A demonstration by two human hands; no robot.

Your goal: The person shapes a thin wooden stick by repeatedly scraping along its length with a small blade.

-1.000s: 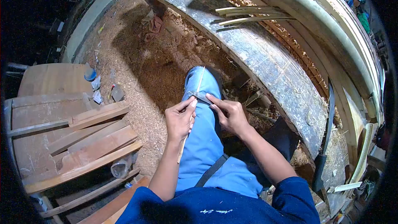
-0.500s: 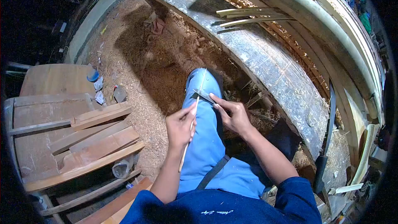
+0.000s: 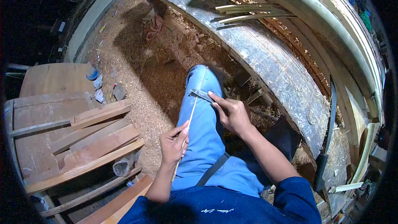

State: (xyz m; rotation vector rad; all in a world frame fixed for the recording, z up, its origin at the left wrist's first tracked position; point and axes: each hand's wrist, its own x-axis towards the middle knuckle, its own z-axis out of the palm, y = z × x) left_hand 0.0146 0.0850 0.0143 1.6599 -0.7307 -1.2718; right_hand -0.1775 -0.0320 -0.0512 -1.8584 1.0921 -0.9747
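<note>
My left hand [image 3: 173, 146] is closed around a thin pale wooden stick [image 3: 191, 114], which runs lengthwise over my blue-trousered thigh. In my right hand [image 3: 233, 115] is a small knife blade [image 3: 202, 96], pinched with the index finger stretched along it; its handle, if any, is hidden by the fingers. The blade lies across the stick near its far end, just short of my knee [image 3: 204, 76]. Part of the stick is covered by my left fingers, and its lower end shows below that hand.
A large weathered plank [image 3: 265, 62] curves along the right, with several split strips [image 3: 253, 16] on it. A long dark-handled blade [image 3: 320, 170] leans at the right. Cut boards [image 3: 99, 149] are stacked at the left. Shavings [image 3: 145, 74] cover the ground.
My left hand has moved back toward my body and slightly left, drawing the stick along under the blade. My right hand and the knife have stayed nearly in place.
</note>
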